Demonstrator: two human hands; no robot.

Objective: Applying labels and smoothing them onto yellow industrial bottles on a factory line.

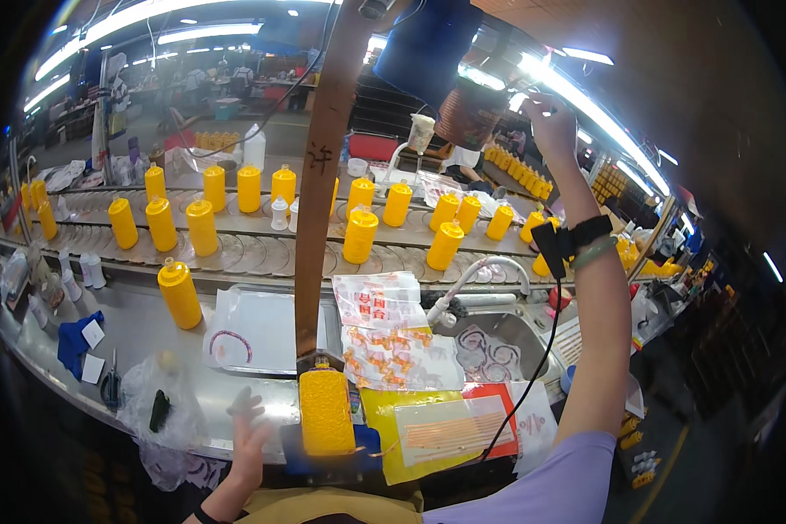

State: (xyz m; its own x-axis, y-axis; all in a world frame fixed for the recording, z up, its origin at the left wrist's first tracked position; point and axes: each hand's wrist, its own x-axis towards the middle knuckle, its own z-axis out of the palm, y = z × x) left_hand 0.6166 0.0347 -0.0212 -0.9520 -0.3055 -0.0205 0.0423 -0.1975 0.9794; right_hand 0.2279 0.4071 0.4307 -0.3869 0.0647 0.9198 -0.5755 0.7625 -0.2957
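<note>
My left hand is low at the counter's front edge with its fingers spread, holding nothing. Right beside it, apart from the fingers, a textured yellow bottle sits on a dark blue support, neck against the foot of a brown upright post. My right hand is raised high at the upper right, its fingers bent close to a brown cylindrical tin. Glare behind the fingertips hides whether they grip anything. Printed transfer sheets and a yellow-and-red folder lie right of the bottle.
A conveyor carrying several yellow bottles crosses behind the counter. A metal tray and another yellow bottle stand left of the post. To the right is a sink with a faucet. Scissors and a plastic bag lie far left.
</note>
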